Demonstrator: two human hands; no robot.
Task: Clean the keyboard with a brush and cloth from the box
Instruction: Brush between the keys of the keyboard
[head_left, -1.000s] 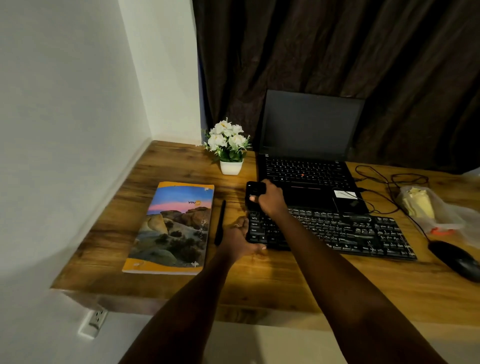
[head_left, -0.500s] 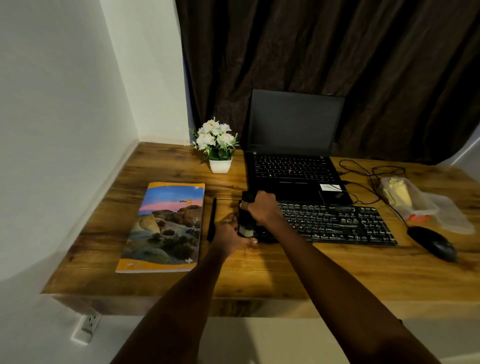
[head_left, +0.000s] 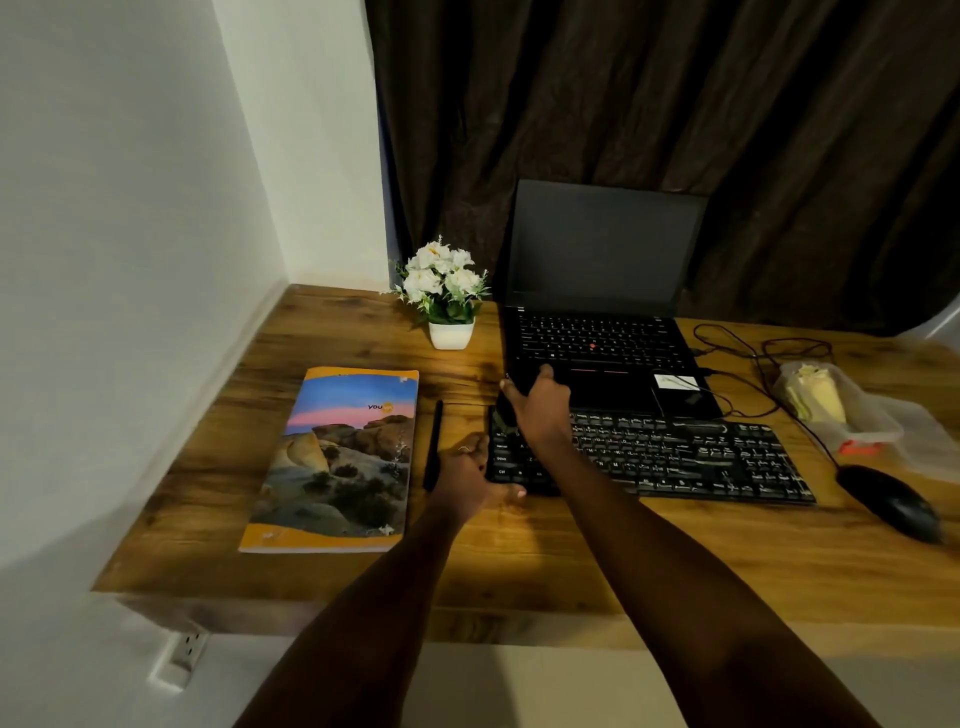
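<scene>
A black keyboard (head_left: 670, 457) lies across the wooden desk (head_left: 519, 551) in front of an open black laptop (head_left: 597, 332). My right hand (head_left: 537, 408) is closed around a black brush (head_left: 505, 410) whose bristles rest on the keyboard's far left corner. Most of the brush is hidden under the fingers. My left hand (head_left: 470, 478) grips the keyboard's near left corner, thumb along the front edge.
A colourful book (head_left: 337, 457) and a black pen (head_left: 432, 447) lie left of the keyboard. A white pot of flowers (head_left: 447, 296) stands behind. A black mouse (head_left: 891, 501), its cables and a clear plastic bag (head_left: 841, 410) lie at the right.
My right hand swept the brush down to the keyboard's near left edge, then back up to its far left corner. My left hand stayed on the keyboard corner.
</scene>
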